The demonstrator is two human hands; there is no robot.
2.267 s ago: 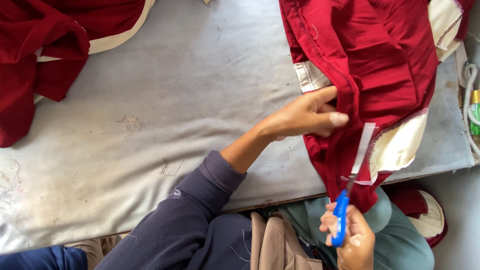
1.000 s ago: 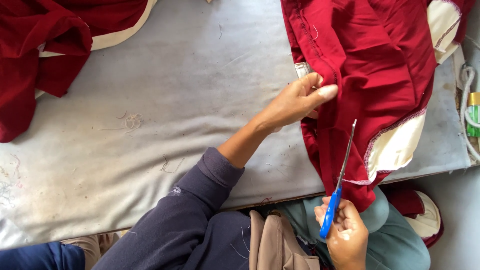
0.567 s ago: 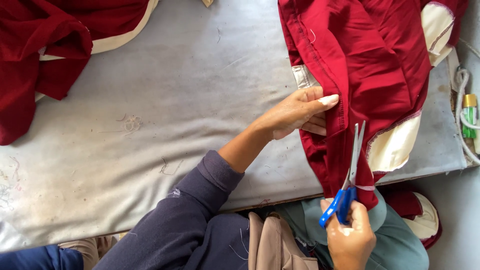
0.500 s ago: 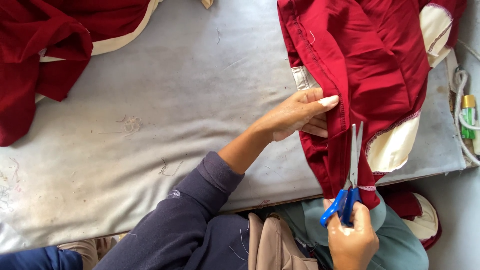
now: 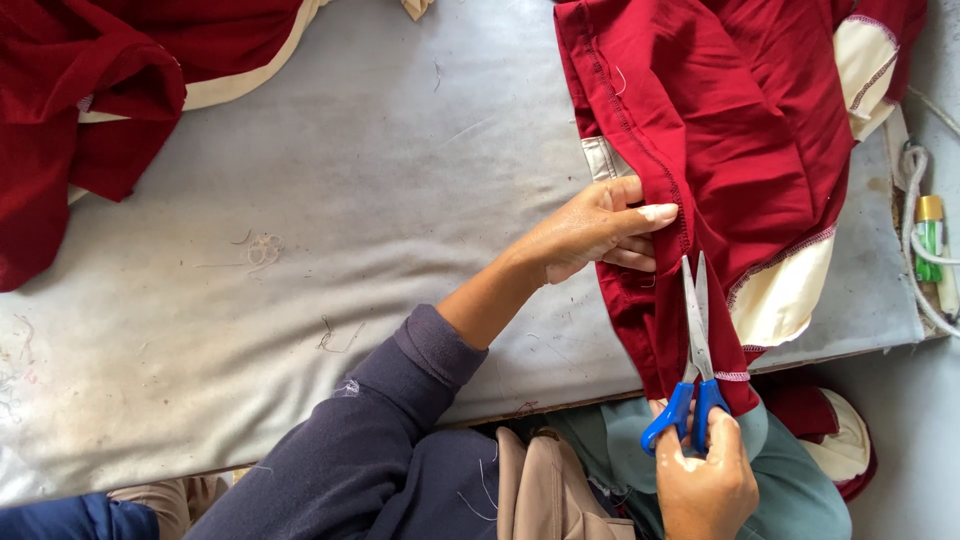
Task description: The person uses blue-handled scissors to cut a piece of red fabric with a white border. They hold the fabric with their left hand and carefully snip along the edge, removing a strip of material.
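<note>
A dark red garment (image 5: 730, 140) with cream trim lies at the right of a grey table (image 5: 330, 260) and hangs over its front edge. My left hand (image 5: 595, 230) presses flat on the garment's stitched edge, fingers pointing right. My right hand (image 5: 705, 480) holds blue-handled scissors (image 5: 695, 350) below the table edge. The blades point up, slightly apart, with their tips just under my left fingers on the red cloth.
Another dark red and cream garment (image 5: 90, 110) is heaped at the table's far left. Loose thread bits (image 5: 260, 250) lie on the grey top. A white cord (image 5: 915, 240) and a green lighter (image 5: 930, 235) sit at the right edge.
My right hand turned the scissors upright and raised them to the red cloth near my left fingers; the blades have parted slightly. My left hand shifted a little along the stitched edge.
</note>
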